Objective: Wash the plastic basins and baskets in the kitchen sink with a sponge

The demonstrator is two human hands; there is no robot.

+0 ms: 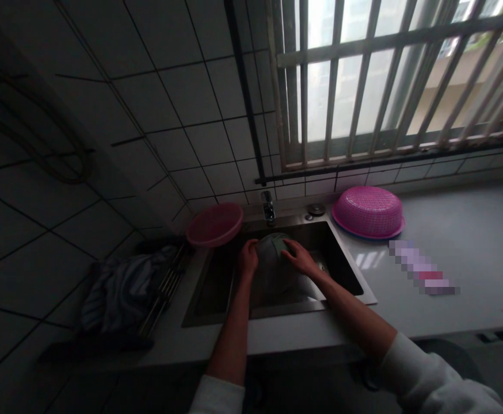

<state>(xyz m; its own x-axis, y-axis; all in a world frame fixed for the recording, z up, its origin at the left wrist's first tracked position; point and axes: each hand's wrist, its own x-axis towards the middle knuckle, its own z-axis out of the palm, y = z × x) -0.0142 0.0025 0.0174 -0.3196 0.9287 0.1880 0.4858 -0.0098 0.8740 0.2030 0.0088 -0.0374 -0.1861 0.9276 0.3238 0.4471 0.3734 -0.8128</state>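
Note:
Over the steel sink (346, 270), my left hand (248, 260) grips the left rim of a round, greyish dish (269, 270). Whether the dish is a bowl or a lid is too dark to tell. My right hand (300, 259) is closed on a green scouring pad (279, 246) and presses it against the dish's upper right part. Parts of the dish's rim are hidden by my fingers. Behind the dish, the chrome faucet (268, 207) stands at the sink's back edge.
A pink basin (215, 224) leans at the sink's back left corner. An upturned pink basket (368, 210) rests on the counter at right, near a blurred purple packet (422, 267). Striped cloth (126, 287) and a metal rack (165, 290) lie at left. A barred window (364, 80) is behind.

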